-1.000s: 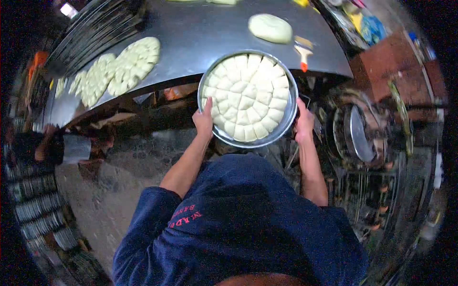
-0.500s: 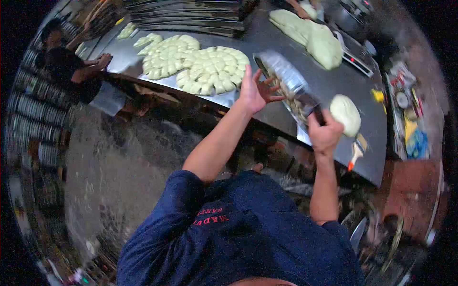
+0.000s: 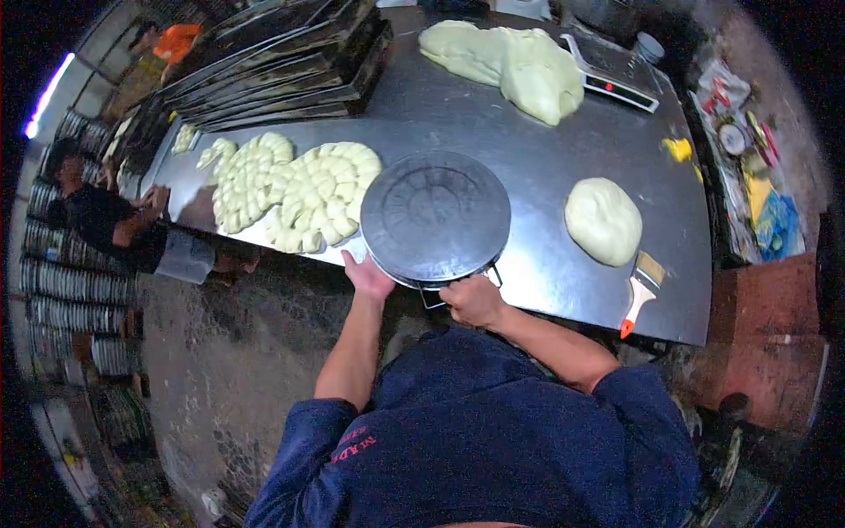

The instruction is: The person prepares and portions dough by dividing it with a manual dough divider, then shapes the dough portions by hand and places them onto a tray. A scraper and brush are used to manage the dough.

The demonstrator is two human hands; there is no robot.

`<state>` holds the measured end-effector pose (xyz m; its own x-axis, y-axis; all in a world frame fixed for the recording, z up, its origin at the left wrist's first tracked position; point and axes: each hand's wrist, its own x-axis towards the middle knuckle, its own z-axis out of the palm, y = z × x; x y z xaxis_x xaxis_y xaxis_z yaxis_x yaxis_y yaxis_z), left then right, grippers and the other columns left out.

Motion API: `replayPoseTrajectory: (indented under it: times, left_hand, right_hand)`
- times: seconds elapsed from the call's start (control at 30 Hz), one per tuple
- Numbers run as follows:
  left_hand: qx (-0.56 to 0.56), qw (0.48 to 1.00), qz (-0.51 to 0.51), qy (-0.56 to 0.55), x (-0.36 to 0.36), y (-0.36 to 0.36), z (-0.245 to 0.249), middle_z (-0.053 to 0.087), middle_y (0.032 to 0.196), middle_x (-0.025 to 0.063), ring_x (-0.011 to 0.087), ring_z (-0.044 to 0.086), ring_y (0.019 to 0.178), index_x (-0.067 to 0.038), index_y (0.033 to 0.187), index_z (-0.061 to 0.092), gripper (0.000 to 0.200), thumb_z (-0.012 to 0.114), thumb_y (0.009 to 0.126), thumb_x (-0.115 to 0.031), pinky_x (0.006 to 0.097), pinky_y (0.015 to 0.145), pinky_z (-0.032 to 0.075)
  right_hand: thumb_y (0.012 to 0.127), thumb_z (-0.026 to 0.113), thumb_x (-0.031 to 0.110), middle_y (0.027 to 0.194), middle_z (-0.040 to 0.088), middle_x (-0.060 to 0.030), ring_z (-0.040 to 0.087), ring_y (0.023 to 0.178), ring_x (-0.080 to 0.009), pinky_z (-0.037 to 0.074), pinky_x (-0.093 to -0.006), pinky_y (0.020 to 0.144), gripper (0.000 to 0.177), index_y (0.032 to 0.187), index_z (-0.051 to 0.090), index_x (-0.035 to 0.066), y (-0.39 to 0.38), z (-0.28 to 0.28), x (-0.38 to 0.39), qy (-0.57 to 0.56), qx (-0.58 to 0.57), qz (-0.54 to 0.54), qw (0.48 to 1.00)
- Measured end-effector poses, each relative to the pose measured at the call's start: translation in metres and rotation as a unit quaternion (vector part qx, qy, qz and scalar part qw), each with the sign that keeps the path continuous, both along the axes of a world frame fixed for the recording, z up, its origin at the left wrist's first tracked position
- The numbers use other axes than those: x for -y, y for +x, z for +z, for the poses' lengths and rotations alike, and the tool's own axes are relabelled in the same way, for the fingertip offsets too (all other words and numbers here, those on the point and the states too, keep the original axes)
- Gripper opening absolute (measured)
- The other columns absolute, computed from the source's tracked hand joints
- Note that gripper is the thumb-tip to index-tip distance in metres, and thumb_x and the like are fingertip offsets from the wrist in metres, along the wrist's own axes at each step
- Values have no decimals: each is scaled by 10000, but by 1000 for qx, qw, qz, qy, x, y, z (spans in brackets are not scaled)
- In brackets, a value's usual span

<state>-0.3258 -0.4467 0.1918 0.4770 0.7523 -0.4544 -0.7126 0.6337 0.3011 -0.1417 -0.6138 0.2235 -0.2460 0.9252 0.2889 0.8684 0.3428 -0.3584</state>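
Observation:
In front of me is a round metal dough divider (image 3: pixel 436 216), its flat grey disc facing up with faint ring and spoke marks. Wire handles stick out at its near edge. My right hand (image 3: pixel 473 301) is closed around the near handle. At the lower left rim, my left hand (image 3: pixel 370 275) holds the edge from below, its fingers partly hidden by the disc. Left of the divider lie flat rounds of dough cut into small pieces (image 3: pixel 326 194). A smooth round of dough (image 3: pixel 603 222) sits to the right, with a brush (image 3: pixel 642 290) just below it.
A large dough mass (image 3: pixel 519 66) lies at the back beside a digital scale (image 3: pixel 612 84). Stacked dark trays (image 3: pixel 282 70) stand at the back left of the metal table (image 3: pixel 546 158). A co-worker (image 3: pixel 114 211) stands at the left end. Something yellow (image 3: pixel 678 150) lies near the right edge.
The dough divider has gone from steeply tilted to disc-up and moved left. My left hand, spread and apart before, now meets its rim. My view has shifted, showing more of the table.

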Motion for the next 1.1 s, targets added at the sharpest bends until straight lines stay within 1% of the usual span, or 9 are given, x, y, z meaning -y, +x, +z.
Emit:
replayPoseTrajectory:
  times: [0.2, 0.33, 0.47, 0.53, 0.57, 0.77, 0.83, 0.97, 1.1]
  left_hand:
    - [-91, 978, -36, 186, 1, 17, 21, 359, 1515, 134, 326, 361, 1381, -101, 1492, 311, 736, 285, 982, -631, 495, 1145, 288]
    - [-160, 972, -48, 165, -18, 18, -12, 509, 1373, 136, 282, 532, 1233, -29, 1444, 347, 632, 527, 979, -418, 419, 1034, 438]
    - [-488, 803, -39, 339, -20, 13, -10, 621, 1201, 193, 338, 642, 1026, 4, 1247, 584, 609, 502, 954, -523, 452, 896, 510]
    - [-800, 431, -150, 388, -22, 10, 13, 595, 1206, 230, 388, 615, 1047, -37, 1233, 619, 650, 548, 892, -587, 493, 912, 494]
    - [-815, 418, -100, 388, -5, 3, 34, 580, 1143, 256, 434, 587, 1048, 51, 1098, 661, 662, 607, 853, -561, 510, 895, 484]
    - [-674, 610, -15, 416, -7, -15, 29, 653, 1014, 188, 326, 627, 914, 35, 1227, 597, 618, 666, 870, -464, 437, 789, 508]
    - [-467, 790, -117, 381, 28, 17, 81, 679, 897, 135, 293, 625, 835, -10, 1307, 543, 571, 631, 922, -423, 386, 756, 503]
    - [-112, 937, -261, 202, 65, 57, 130, 579, 1225, 156, 298, 571, 1141, -42, 1318, 480, 607, 598, 918, -482, 410, 886, 501]
    - [-179, 974, -69, 119, 57, 45, 119, 566, 1145, 176, 341, 573, 1080, 23, 1158, 510, 399, 545, 783, -109, 502, 934, 498]
  right_hand:
    - [693, 662, 221, 615, 612, -55, 650, 585, -227, 499, -388, 547, 127, 683, 573, 132, -1, 74, -14, 151, 39, -93, 983]
    - [630, 663, 238, 634, 595, -128, 615, 572, -333, 482, -422, 516, 168, 677, 581, 100, 43, 123, -41, 226, -142, -219, 939]
    - [697, 654, 228, 709, 660, -182, 641, 658, -374, 493, -436, 623, 191, 794, 706, 72, 115, 149, -52, 287, -203, -481, 803]
    - [706, 656, 212, 732, 676, -194, 643, 656, -364, 487, -435, 661, 234, 845, 716, 33, 151, 147, -41, 244, -259, -557, 750]
    - [721, 654, 174, 726, 680, -187, 646, 653, -347, 480, -413, 646, 208, 835, 708, 9, 142, 156, -28, 279, -258, -566, 732]
    - [772, 669, 61, 577, 510, 15, 446, 565, -51, 372, -266, 511, 134, 693, 587, -8, 79, 143, 41, 350, -306, -463, 754]
    - [734, 630, 9, 574, 514, 30, 440, 549, -37, 340, -246, 489, 102, 648, 578, 19, 65, 153, 62, 342, -460, -446, 688]
    - [717, 559, -11, 527, 463, 13, 365, 340, -74, 272, -250, 311, 156, 662, 464, 99, 65, 166, 97, 185, -750, -379, 510]
    - [729, 581, 14, 858, 589, -91, 584, 735, -170, 487, -306, 653, 297, 1025, 573, 48, 96, 129, 135, -21, -725, -185, 663]
